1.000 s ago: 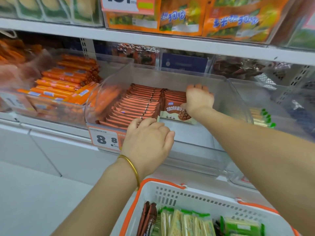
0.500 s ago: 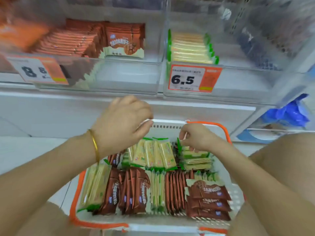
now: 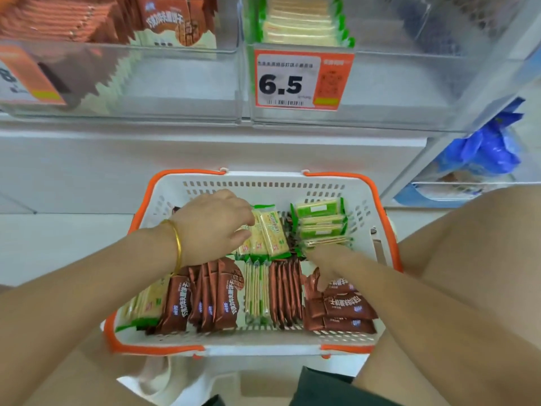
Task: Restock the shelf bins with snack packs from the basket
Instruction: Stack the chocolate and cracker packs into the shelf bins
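Observation:
The white basket (image 3: 263, 183) with an orange rim sits low in front of me, filled with brown snack packs (image 3: 228, 297) and green-and-yellow cracker packs (image 3: 272, 232). My left hand (image 3: 210, 227), with a gold bangle on the wrist, reaches into the basket's far half and its thumb and fingers close round the upright cracker packs. My right hand (image 3: 328, 262) is down among the packs at the right, between a green stack (image 3: 319, 209) and flat brown packs (image 3: 348, 306). Its fingers are hidden. Above are a clear bin holding brown packs (image 3: 175, 22) and a clear bin holding green packs (image 3: 298, 24).
An orange price tag reading 6.5 (image 3: 301, 80) hangs on the green-pack bin's front. Another tag (image 3: 26, 77) is on the left bin. A white shelf ledge (image 3: 205, 148) runs between bins and basket. Blue bags (image 3: 483, 148) lie on a lower shelf at right. My knees flank the basket.
Both hands left the shelf bin and came down into the basket. The left hand now has hold of the cracker packs. The right hand has moved lower, toward the brown packs.

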Motion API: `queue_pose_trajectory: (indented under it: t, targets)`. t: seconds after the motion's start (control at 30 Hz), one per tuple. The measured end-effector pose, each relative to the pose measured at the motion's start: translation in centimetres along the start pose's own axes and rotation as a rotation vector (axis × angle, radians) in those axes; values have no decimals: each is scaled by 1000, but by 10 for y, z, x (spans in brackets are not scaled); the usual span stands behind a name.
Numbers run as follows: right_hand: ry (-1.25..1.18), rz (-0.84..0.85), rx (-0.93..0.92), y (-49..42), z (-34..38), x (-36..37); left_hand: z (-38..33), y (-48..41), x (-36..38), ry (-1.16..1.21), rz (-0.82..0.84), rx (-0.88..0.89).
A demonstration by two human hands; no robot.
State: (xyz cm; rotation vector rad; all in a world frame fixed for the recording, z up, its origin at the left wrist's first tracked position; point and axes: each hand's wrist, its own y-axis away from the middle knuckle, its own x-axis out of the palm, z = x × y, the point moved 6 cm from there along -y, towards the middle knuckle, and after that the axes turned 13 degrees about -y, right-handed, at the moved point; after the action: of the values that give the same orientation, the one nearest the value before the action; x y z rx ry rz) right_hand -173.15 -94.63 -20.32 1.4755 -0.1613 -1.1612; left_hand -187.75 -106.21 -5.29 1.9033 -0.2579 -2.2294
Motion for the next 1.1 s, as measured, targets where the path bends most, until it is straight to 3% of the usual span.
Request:
queue_pose_trajectory:
  t: [0.1,0.2,0.3,0.43,0.63,0.73,0.9,1.0,1.1]
  targets:
    - [-277,-100,-94,17,20,-27,9,3,5,130,65,-58]
    - [-920,-121,-211,36,45,-61,16,8,6,359,121,-163]
    - [-1413,7,-328,54,71,-74,20,15,8,647,182,-285]
    - [-1682,92,-419,65,93,-77,25,20,10,930,165,-373]
    - [-1882,127,-473,69,110,-82,38,29,0,1001,109,-394]
    - [-1696,-170,-558,75,102,-101,52,34,-13,859,93,-359]
    - [-837,-661,-747,126,128,-147,76,49,-45,733,36,-317]
    - [-432,-781,-837,165,169,-171,91,62,-78,760,-51,-282]
    - [-151,-811,-776,194,207,-204,117,75,-116,665,-191,-299]
